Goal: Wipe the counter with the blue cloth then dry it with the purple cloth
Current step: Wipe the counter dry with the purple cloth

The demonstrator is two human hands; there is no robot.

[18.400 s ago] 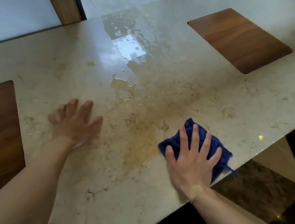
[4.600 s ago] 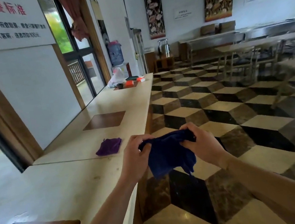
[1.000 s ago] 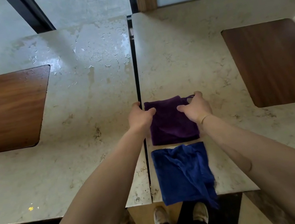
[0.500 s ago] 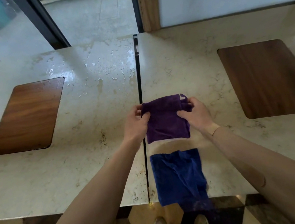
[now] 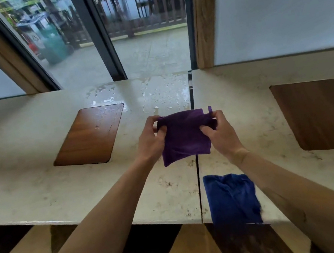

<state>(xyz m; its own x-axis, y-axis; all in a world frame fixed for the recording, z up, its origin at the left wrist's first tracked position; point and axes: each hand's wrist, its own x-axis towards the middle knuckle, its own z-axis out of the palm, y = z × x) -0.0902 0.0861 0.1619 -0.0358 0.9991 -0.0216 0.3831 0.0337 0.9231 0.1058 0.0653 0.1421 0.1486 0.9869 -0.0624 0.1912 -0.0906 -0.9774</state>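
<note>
Now both my left hand [image 5: 152,141] and right hand [image 5: 221,133] pinch the purple cloth [image 5: 183,138], so drying the wet counter [image 5: 156,97] should come next.

Daylight comes in through the window [image 5: 138,19] ahead of me, soft and even. It glares pale off the wet patch [image 5: 156,97] on the far part of the counter [image 5: 28,195]. Outside looks smeared and blurry. The frame bends at its edges. My arms throw only faint shadows.
</note>
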